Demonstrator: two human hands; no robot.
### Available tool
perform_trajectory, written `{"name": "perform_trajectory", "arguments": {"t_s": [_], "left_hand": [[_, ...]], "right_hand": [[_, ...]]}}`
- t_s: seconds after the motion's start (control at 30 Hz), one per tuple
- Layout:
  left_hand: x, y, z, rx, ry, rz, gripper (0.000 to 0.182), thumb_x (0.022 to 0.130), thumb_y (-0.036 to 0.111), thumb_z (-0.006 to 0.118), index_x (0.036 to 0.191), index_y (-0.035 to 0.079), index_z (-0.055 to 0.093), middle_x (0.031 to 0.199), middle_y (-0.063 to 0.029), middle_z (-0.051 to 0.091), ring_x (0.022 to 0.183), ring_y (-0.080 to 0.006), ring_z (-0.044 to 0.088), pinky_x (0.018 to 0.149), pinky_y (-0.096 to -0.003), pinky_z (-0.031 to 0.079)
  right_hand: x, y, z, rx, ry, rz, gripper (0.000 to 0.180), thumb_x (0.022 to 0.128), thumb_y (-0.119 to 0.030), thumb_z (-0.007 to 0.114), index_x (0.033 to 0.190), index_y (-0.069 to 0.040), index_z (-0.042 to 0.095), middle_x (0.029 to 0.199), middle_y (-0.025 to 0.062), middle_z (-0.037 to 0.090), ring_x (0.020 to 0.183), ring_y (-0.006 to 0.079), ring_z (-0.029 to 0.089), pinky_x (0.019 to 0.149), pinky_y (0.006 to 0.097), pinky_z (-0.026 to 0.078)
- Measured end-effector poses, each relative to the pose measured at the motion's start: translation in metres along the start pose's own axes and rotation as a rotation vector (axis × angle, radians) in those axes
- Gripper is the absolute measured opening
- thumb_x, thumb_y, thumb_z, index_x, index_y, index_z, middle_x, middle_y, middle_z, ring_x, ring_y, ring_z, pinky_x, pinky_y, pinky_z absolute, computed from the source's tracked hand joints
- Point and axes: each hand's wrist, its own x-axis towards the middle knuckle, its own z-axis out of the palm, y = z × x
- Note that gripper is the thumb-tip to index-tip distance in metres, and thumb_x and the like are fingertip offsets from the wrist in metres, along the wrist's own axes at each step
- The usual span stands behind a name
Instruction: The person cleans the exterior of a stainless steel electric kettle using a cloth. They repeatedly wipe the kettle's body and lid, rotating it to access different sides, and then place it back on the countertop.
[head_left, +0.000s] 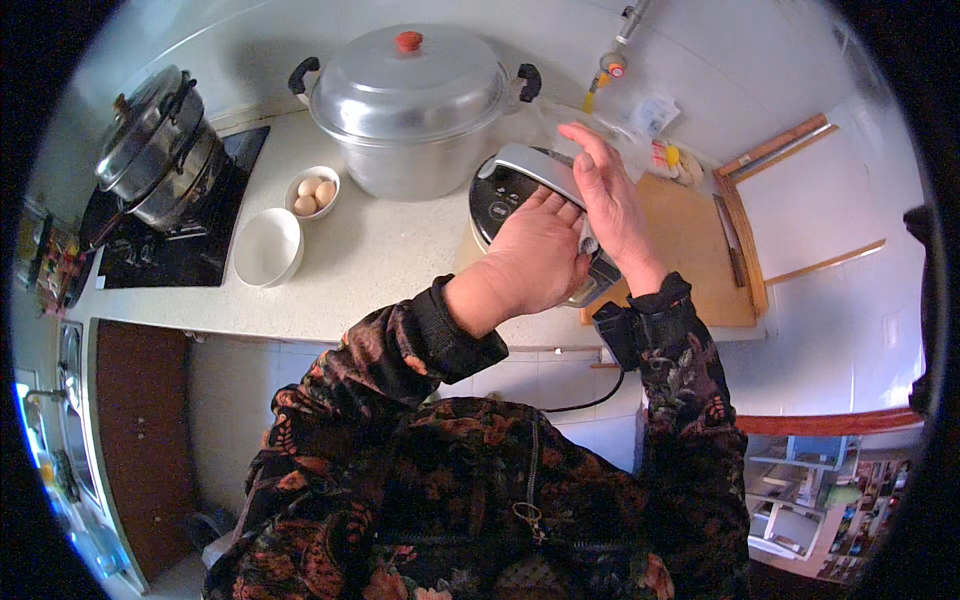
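Before me on the counter stands an electric cooker (493, 196) with a black lid and a silver-grey handle (541, 171). My left hand (536, 251) lies over the front of the lid, its fingers reaching under the handle; whether they grip anything is hidden. My right hand (609, 206) is raised at the handle's right end, fingers extended and partly apart, with its palm side turned towards the left hand. Left of the cooker, a small white bowl (334, 206) holds several brown eggs (325, 193), and a larger white bowl (268, 247) sits nearer the counter's edge, with nothing seen inside.
A large lidded aluminium pot (412, 146) stands behind the cooker. At the left, a steel steamer pot (161, 169) sits on a black cooktop (244, 161). To the right lie a wooden board (675, 247) and a knife (729, 240) near a wooden frame (742, 225). A gas valve (613, 63) is on the wall.
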Motion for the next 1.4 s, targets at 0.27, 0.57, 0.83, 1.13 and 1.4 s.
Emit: {"name": "perform_trajectory", "arguments": {"t_s": [0.27, 0.57, 0.83, 1.13, 1.4], "left_hand": [[-0.038, 0.023, -0.012, 0.013, -0.105, -0.049, 0.077, 0.081, 0.027, 0.063, 0.144, -0.005, 0.032, 0.15, -0.0217, 0.033, 0.141, -0.037, 0.028, 0.118, -0.0458, 0.021], [-0.047, 0.03, 0.004, 0.033, 0.034, -0.184, 0.09, 0.066, 0.023, 0.078, 0.142, -0.001, 0.036, 0.149, -0.0201, 0.034, 0.14, -0.0364, 0.03, 0.116, -0.0504, 0.02], [-0.051, -0.013, 0.013, 0.159, 0.181, -0.143, 0.097, 0.053, 0.034, 0.083, 0.138, 0.007, 0.044, 0.142, -0.0124, 0.044, 0.136, -0.0324, 0.037, 0.115, -0.0516, 0.023], [-0.06, -0.076, -0.02, 0.024, 0.044, -0.162, 0.091, 0.077, 0.06, 0.062, 0.145, 0.005, 0.035, 0.15, -0.0142, 0.035, 0.143, -0.0362, 0.025, 0.116, -0.0541, 0.021], [-0.076, -0.002, 0.016, -0.121, 0.204, -0.272, 0.085, 0.089, 0.043, 0.056, 0.15, -0.004, 0.02, 0.156, -0.0228, 0.019, 0.145, -0.0421, 0.015, 0.116, -0.058, 0.007]], "right_hand": [[-0.01, 0.012, -0.005, 0.164, -0.014, 0.116, 0.065, 0.1, -0.056, 0.033, 0.131, -0.002, 0.051, 0.135, 0.0197, 0.05, 0.129, 0.0333, 0.044, 0.11, 0.0396, 0.031], [-0.102, 0.053, -0.027, 0.297, -0.102, 0.442, 0.06, 0.101, -0.051, 0.04, 0.13, 0.001, 0.051, 0.125, 0.0134, 0.059, 0.114, 0.0248, 0.053, 0.101, 0.0325, 0.039], [-0.134, 0.061, -0.01, 0.457, -0.243, 0.508, 0.054, 0.099, -0.042, 0.051, 0.133, 0.0, 0.044, 0.122, 0.0085, 0.055, 0.111, 0.0176, 0.052, 0.098, 0.0315, 0.042], [-0.12, 0.047, 0.068, 0.85, -0.411, 0.381, 0.041, 0.092, -0.036, 0.067, 0.113, -0.002, 0.059, 0.097, 0.003, 0.067, 0.09, 0.011, 0.059, 0.08, 0.0281, 0.049], [-0.122, 0.045, 0.07, 0.612, -0.419, 0.369, 0.059, 0.091, -0.051, 0.062, 0.12, -0.001, 0.051, 0.102, 0.0084, 0.065, 0.093, 0.0164, 0.059, 0.082, 0.0323, 0.049]]}}
